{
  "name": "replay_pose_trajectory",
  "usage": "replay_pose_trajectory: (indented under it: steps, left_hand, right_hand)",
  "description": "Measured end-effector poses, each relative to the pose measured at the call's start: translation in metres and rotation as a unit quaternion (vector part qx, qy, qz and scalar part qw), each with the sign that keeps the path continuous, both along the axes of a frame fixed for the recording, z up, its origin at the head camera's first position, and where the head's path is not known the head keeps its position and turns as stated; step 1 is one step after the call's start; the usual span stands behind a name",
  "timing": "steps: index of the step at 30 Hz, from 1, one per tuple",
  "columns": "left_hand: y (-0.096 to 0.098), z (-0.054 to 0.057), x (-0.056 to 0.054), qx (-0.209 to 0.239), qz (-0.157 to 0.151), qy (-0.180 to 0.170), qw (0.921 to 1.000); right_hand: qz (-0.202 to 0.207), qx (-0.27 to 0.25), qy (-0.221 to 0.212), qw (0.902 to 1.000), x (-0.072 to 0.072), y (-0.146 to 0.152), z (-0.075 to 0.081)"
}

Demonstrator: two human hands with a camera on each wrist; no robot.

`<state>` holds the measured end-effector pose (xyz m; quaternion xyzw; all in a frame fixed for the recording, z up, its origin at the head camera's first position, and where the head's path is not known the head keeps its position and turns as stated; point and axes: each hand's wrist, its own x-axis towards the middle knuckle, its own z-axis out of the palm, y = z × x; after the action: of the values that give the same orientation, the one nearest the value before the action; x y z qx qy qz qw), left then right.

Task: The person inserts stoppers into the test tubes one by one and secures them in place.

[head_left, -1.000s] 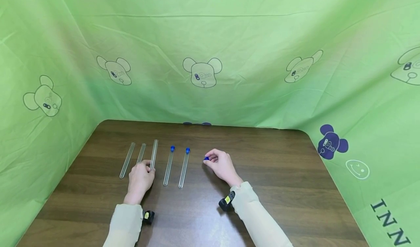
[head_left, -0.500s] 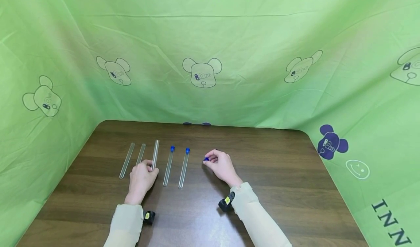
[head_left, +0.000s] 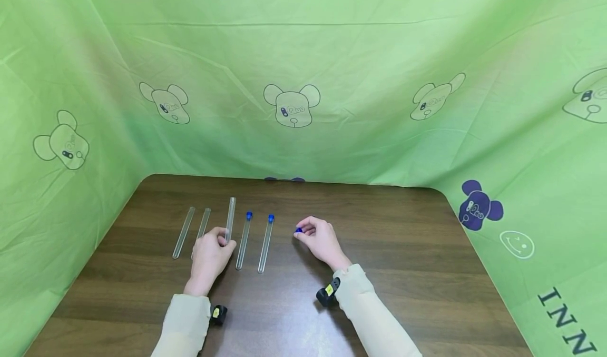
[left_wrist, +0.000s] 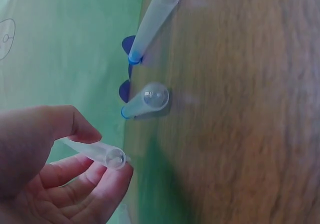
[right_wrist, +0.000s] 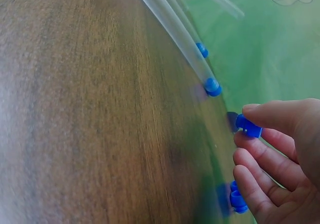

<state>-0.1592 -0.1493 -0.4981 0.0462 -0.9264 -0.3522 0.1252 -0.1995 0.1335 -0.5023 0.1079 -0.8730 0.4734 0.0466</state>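
- Head view: the left hand (head_left: 208, 257) pinches a clear test tube (head_left: 230, 217) by its near part; the far end bears no cap.
- Head view: left of it, an uncapped tube (head_left: 204, 223) lies partly hidden by that hand, and an outermost tube (head_left: 183, 233) lies farther left on the wood-grain surface (head_left: 403, 273).
- Head view: just right of the held tube lie an inner capped tube (head_left: 244, 244) and an outer capped tube (head_left: 266, 246), apart and roughly parallel.
- Head view: the right hand (head_left: 321, 241), well right of these, pinches a blue cap (head_left: 298, 230).
- Left wrist view: thumb and fingers form the grip on the tube; both capped tubes lie beyond.
- Right wrist view: the grip is thumb against fingertip, cap between; loose blue caps (right_wrist: 238, 199) sit partly hidden behind the fingers, their number unclear.
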Motion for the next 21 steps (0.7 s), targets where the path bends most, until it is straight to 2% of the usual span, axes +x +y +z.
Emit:
replay_pose_trajectory:
  steps: [6, 12, 21]
  left_hand:
    - [0.007, 0.000, -0.001, 0.005, -0.016, 0.047, 0.9987]
    - [0.010, 0.001, -0.001, 0.022, -0.027, 0.073, 0.9967]
    - [0.017, 0.002, -0.001, 0.031, -0.041, 0.060, 0.9969]
  right_hand:
    - [0.000, -0.001, -0.003, 1.0000, 0.001, 0.001, 0.000]
    - [0.002, -0.004, 0.001, 1.0000, 0.002, 0.001, 0.001]
    - [-0.004, -0.009, 0.006, 0.9999, 0.000, 0.001, -0.001]
